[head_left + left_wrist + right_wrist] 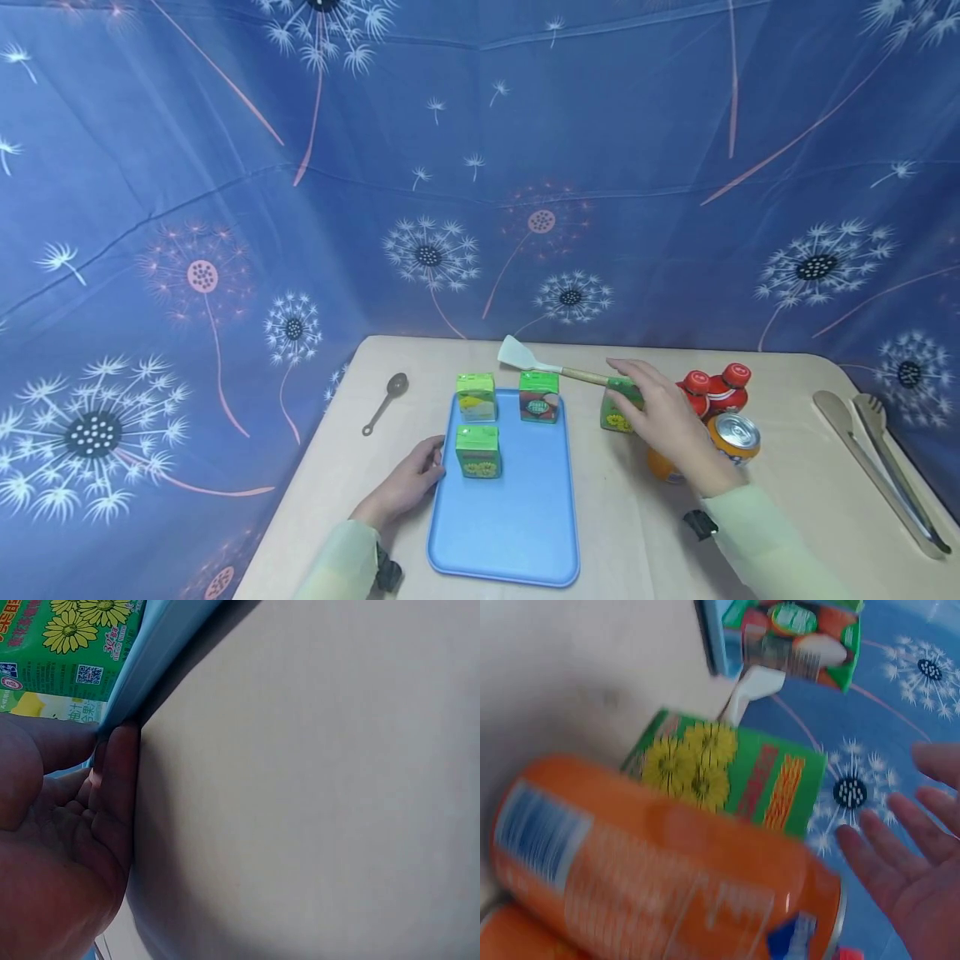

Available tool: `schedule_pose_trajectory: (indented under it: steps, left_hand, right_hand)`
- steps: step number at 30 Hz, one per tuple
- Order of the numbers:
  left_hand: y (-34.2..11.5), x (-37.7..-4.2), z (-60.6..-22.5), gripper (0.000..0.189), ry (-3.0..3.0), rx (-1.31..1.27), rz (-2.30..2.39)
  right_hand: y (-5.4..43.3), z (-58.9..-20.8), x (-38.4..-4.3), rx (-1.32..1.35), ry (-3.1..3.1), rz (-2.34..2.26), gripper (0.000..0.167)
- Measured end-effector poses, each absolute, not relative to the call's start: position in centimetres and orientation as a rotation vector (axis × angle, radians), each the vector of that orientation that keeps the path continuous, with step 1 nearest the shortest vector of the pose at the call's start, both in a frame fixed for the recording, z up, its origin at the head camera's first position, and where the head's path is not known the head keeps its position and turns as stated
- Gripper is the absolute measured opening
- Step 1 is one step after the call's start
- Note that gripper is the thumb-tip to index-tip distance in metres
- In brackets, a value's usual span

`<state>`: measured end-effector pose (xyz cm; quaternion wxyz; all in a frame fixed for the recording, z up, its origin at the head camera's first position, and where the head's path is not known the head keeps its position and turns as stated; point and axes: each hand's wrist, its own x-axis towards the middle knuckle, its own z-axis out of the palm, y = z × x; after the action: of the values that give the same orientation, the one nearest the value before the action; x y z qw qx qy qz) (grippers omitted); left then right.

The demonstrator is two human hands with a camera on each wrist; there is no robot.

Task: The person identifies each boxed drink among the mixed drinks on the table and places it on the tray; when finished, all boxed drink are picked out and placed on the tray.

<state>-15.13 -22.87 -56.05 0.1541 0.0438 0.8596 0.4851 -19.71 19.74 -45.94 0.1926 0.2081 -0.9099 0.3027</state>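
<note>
My left hand (405,479) pinches the left rim of a blue tray (525,517) between thumb and fingers. Three small green juice boxes stand on the tray: a yellow-fronted one (476,400), one with flowers (478,457), and one with a reddish picture (539,400). My right hand (667,412) hovers, fingers spread, above another green juice box (615,417) right of the tray. In the right wrist view, that flower-printed box (720,776) lies apart from the fingertips, beyond an orange can (667,855).
A white spatula (521,354) lies behind the tray, its handle pointing to the right hand. Red-capped bottles (727,387) and orange cans (735,435) cluster beside the right hand. A spoon (386,404) lies left; a spatula-like utensil (855,450) and fork (885,446) lie far right.
</note>
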Motion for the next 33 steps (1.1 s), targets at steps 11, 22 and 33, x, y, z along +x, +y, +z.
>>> schedule_pose_trajectory:
  steps: [11, 22, 33]
  left_hand:
    - [-22.8, -14.9, -55.9, 0.055, 2.464, 0.124, 1.394]
    - [-22.8, -14.9, -55.9, 0.055, 2.453, 0.111, 1.381]
    - [-22.9, -14.9, -55.8, 0.056, 2.462, 0.110, 1.378]
  right_hand:
    - [21.4, -45.9, -20.0, 0.530, -2.791, 0.526, 0.064]
    - [21.3, -47.2, -21.3, 0.527, -2.904, 0.532, 0.067]
    - [21.4, -47.8, -22.0, 0.555, -2.889, 0.530, 0.054]
